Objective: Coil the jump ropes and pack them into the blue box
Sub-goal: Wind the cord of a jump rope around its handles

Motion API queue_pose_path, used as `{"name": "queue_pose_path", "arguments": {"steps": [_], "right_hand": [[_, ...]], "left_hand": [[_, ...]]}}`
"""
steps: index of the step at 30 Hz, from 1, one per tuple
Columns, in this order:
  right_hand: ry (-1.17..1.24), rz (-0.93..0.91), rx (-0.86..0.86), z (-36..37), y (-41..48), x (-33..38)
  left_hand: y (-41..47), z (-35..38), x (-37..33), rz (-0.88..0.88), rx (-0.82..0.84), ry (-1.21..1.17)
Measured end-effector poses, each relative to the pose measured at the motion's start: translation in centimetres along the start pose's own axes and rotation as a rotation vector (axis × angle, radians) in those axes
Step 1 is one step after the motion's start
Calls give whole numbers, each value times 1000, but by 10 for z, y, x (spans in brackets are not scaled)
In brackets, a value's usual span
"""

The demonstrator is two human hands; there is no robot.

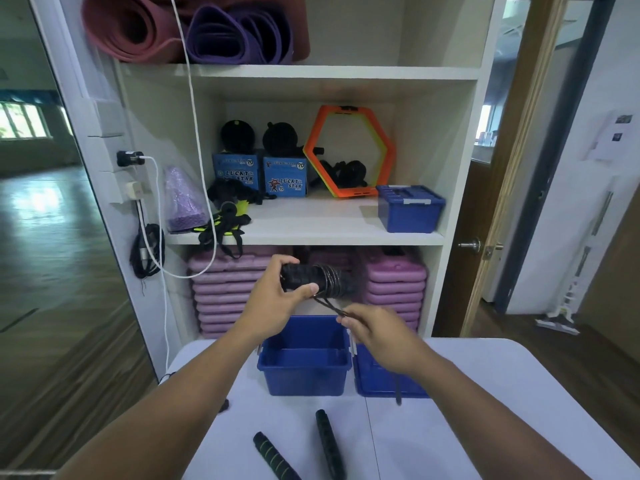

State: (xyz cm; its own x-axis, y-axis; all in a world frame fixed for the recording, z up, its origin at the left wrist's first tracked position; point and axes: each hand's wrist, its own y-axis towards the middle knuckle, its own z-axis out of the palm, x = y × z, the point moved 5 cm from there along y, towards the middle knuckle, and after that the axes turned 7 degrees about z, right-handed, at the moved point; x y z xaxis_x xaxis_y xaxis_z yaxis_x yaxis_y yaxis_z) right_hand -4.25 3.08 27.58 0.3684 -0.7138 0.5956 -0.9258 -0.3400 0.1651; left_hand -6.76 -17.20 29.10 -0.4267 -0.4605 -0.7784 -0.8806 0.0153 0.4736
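Striped handle and black handle lie loose on surface. Above open blue box, left hand grips coiled jump rope; right hand pinches its tail. Winding step; next, probably tuck the end and lower it in.

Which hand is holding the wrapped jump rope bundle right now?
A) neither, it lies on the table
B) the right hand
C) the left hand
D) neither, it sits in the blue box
C: the left hand grips the jump rope bundle above the open blue box, while the right hand only pinches the loose cord.
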Motion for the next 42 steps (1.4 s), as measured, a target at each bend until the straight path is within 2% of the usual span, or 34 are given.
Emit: {"name": "queue_pose_path", "arguments": {"steps": [3,8,13,18,23,26,30,32,36,42], "right_hand": [[-139,-37,-9,-22,1,5],[-359,-116,43,-41,5,28],[-341,-132,108,-43,11,32],[-322,-149,135,-53,11,36],[-435,-198,180,-66,19,48],[-459,-192,176,-73,25,51],[-417,-205,134,-77,27,54],[-307,-197,139,-77,24,54],[15,-106,206,-65,18,44],[226,-23,354,-36,10,30]], "left_hand": [[-7,2,5,-20,81,9],[-14,7,-1,18,116,50],[-17,11,-9,61,119,114],[-28,16,-17,111,269,176],[-38,22,-24,121,423,74],[-42,22,-29,117,458,-4],[-47,16,-35,102,474,-140],[-49,12,-37,98,473,-226],[-53,2,-41,86,460,-392],[-54,-4,-49,94,499,-473]]}}
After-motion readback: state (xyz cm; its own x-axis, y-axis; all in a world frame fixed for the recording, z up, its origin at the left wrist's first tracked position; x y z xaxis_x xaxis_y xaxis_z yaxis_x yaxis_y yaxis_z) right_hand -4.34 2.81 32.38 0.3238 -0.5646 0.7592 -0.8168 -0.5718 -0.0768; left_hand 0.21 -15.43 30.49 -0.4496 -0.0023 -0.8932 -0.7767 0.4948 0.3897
